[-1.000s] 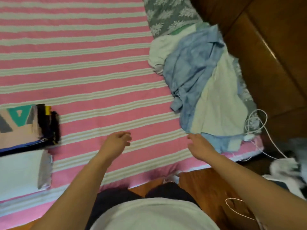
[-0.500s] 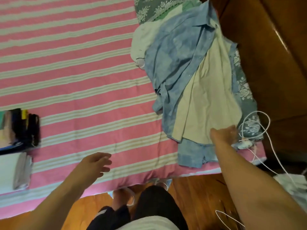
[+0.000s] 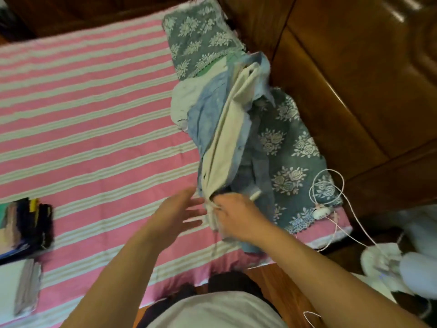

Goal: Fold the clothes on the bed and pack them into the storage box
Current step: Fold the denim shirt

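Pink striped bed sheet (image 3: 94, 129), dark wood headboard (image 3: 354, 91) at right; right hand (image 3: 236, 215) grips cream garment (image 3: 227, 143), left hand (image 3: 176, 215) spread, holding nothing

Two hands: the left hand (image 3: 176, 215) and the right hand (image 3: 236, 215). One bed (image 3: 94, 119). Three loose garments in the pile: one cream (image 3: 227, 138), one blue (image 3: 208, 114), one pale white (image 3: 182, 102). One floral cloth (image 3: 290, 147). One white cable (image 3: 331, 185).
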### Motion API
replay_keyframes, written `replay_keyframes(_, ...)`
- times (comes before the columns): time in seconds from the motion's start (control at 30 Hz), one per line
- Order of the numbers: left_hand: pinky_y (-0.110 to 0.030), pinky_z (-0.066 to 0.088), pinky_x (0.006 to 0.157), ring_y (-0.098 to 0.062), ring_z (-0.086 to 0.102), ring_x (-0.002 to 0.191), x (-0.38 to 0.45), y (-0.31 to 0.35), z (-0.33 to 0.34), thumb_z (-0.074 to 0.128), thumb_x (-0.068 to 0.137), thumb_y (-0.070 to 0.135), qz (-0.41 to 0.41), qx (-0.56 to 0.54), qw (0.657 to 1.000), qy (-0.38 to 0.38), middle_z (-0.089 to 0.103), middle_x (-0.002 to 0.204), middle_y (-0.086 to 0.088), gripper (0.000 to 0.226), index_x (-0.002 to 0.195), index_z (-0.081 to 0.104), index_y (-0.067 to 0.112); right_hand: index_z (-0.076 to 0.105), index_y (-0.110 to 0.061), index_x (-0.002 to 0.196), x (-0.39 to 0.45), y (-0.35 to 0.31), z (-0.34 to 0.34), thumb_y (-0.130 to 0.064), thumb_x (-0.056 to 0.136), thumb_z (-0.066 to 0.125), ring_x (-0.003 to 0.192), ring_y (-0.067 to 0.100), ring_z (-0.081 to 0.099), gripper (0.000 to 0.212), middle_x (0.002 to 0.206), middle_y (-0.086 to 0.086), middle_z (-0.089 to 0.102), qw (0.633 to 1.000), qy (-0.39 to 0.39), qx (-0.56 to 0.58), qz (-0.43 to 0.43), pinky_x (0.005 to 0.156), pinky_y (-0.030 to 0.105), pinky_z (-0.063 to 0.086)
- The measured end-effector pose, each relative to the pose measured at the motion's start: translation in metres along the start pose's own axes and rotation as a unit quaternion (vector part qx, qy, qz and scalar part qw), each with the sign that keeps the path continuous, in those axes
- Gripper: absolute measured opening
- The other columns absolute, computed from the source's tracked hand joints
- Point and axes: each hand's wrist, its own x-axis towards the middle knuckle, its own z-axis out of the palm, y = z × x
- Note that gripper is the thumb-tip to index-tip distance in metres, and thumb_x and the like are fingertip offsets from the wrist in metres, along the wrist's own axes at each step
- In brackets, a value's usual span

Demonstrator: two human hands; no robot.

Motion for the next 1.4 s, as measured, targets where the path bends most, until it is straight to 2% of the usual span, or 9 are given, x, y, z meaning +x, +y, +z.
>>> replay_keyframes(0.13,-0.034,0.043,0.070,-0.036,0.067,0.090,0.022,-0.004,-0.031,0.064,0.097,0.027,0.065,0.376,0.914,0.137,0.067,0.089,-0.012,0.022,0.089,0.064,0.006,0.056,-0.033,0.137,-0.027,-0.031,0.033,-0.029,0.097,0.057,0.114,0.008,0.060,0.041,0.131,-0.007,0.064,0.977,-0.144,0.154,-0.027,0.097,0.024,0.048)
replay_keyframes(0.23,-0.040,0.050,0.073,-0.039,0.065,0.087,0.009,-0.038,-0.129,0.063,0.095,0.022,-0.014,0.421,0.862,0.282,0.067,0.090,-0.017,0.020,0.097,0.069,0.004,0.068,-0.032,0.121,-0.023,-0.002,0.039,-0.024,0.097,0.059,0.103,0.019,0.067,0.027,0.115,0.000,0.071,0.961,-0.061,0.240,0.122,0.093,0.036,0.055)
replay_keyframes(0.33,-0.042,0.055,0.083,-0.039,0.068,0.096,-0.011,-0.119,-0.268,0.067,0.086,0.030,-0.152,0.464,0.802,0.344,0.071,0.103,-0.020,0.031,0.109,0.070,0.009,0.061,-0.028,0.089,-0.008,0.038,0.041,-0.014,0.097,0.053,0.087,0.026,0.062,0.018,0.102,0.008,0.068,0.960,-0.035,0.115,0.252,0.079,0.035,0.052)
replay_keyframes(0.43,-0.042,0.054,0.092,-0.036,0.066,0.107,-0.022,-0.186,-0.343,0.059,0.086,0.040,-0.215,0.483,0.787,0.319,0.067,0.121,-0.015,0.060,0.141,0.050,0.018,0.067,-0.021,0.103,0.006,0.048,0.054,-0.013,0.095,0.053,0.098,0.024,0.062,0.018,0.113,0.008,0.066,0.954,-0.072,0.041,0.289,0.082,0.031,0.049)
replay_keyframes(0.73,-0.032,0.046,0.100,-0.027,0.059,0.123,-0.066,-0.206,-0.345,0.056,0.101,0.012,-0.072,0.278,0.926,0.246,0.064,0.133,-0.010,0.026,0.123,0.069,0.009,0.067,-0.015,0.099,0.094,-0.064,0.192,-0.016,0.094,0.054,0.086,0.024,0.061,0.014,0.094,0.005,0.065,0.937,-0.151,0.125,0.290,0.075,0.031,0.050)
replay_keyframes(0.9,-0.031,0.044,0.087,-0.016,0.063,0.107,-0.064,-0.216,-0.415,0.056,0.102,0.021,-0.021,0.276,0.934,0.226,0.068,0.118,0.002,0.019,0.117,0.068,0.023,0.051,-0.013,0.080,0.188,-0.079,0.315,-0.013,0.092,0.056,0.059,0.017,0.045,0.013,0.067,0.006,0.046,0.789,-0.047,0.415,0.450,0.044,0.022,0.039)
replay_keyframes(1.07,-0.022,0.047,0.071,-0.005,0.066,0.096,-0.061,-0.193,-0.469,0.055,0.102,0.022,0.016,0.273,0.935,0.227,0.070,0.111,0.007,0.020,0.116,0.070,0.025,0.057,-0.008,0.129,0.230,-0.116,0.381,-0.029,0.098,0.063,0.107,0.028,0.059,0.038,0.123,0.012,0.062,0.696,0.006,0.543,0.470,0.093,0.040,0.051)
replay_keyframes(1.27,-0.020,0.049,0.075,-0.012,0.066,0.102,-0.064,-0.124,-0.442,0.055,0.103,0.023,0.138,0.289,0.933,0.167,0.070,0.117,0.003,0.023,0.123,0.066,0.024,0.067,-0.011,0.097,0.168,-0.246,0.230,-0.009,0.095,0.052,0.091,0.034,0.062,0.015,0.097,0.011,0.066,0.910,0.228,0.229,0.260,0.073,0.034,0.046)
replay_keyframes(1.4,-0.035,0.047,0.102,-0.020,0.051,0.128,-0.065,-0.028,-0.362,0.068,0.094,0.034,0.287,0.313,0.893,0.147,0.049,0.148,-0.004,0.062,0.150,0.041,0.026,0.071,-0.016,0.075,0.084,-0.313,0.058,-0.006,0.073,0.054,0.069,0.010,0.051,0.021,0.072,-0.001,0.059,0.962,0.246,0.106,-0.050,0.064,0.018,0.038)
